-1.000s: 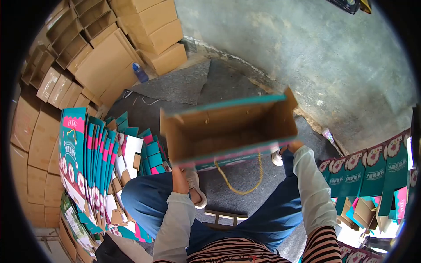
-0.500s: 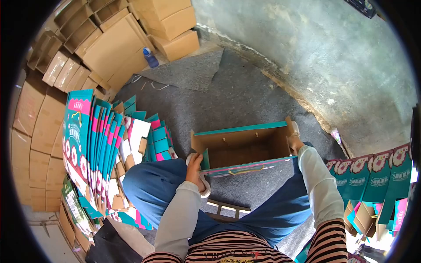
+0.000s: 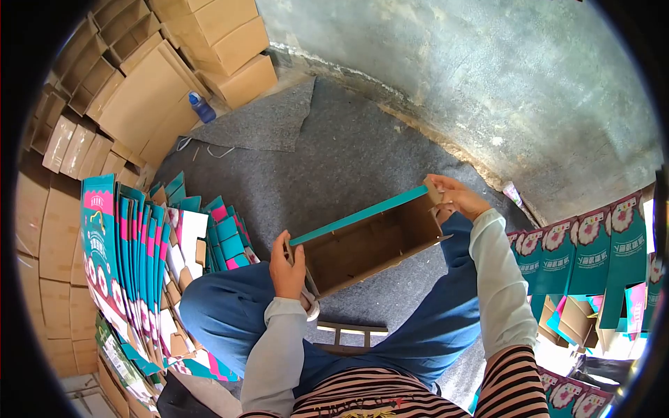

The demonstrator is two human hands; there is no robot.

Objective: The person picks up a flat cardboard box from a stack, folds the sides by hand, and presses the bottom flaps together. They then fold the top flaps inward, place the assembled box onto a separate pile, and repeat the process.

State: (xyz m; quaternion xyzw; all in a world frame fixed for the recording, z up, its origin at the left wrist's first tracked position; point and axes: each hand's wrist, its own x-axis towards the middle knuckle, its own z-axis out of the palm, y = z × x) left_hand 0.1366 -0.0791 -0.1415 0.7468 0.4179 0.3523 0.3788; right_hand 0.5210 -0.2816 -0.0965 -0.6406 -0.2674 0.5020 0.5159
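Observation:
Between my knees is a teal cardboard box, its brown inside facing up and its right end tilted away from me. My left hand grips the left end, with fingers on the outside near the far corner. At the far right corner, my right hand holds the end panel, thumb and fingers closed around the cardboard. Small fastener-like points show on the inner far wall. The box's underside and outer far face are hidden.
Flattened teal and pink cartons stand stacked at my left. More printed cartons line the right side. Brown boxes and a blue bottle are at the back left. A small wooden frame lies below the box.
The box has turned, its right end swinging up and away from me. Both hands have shifted towards its far corners. My view has turned slightly right.

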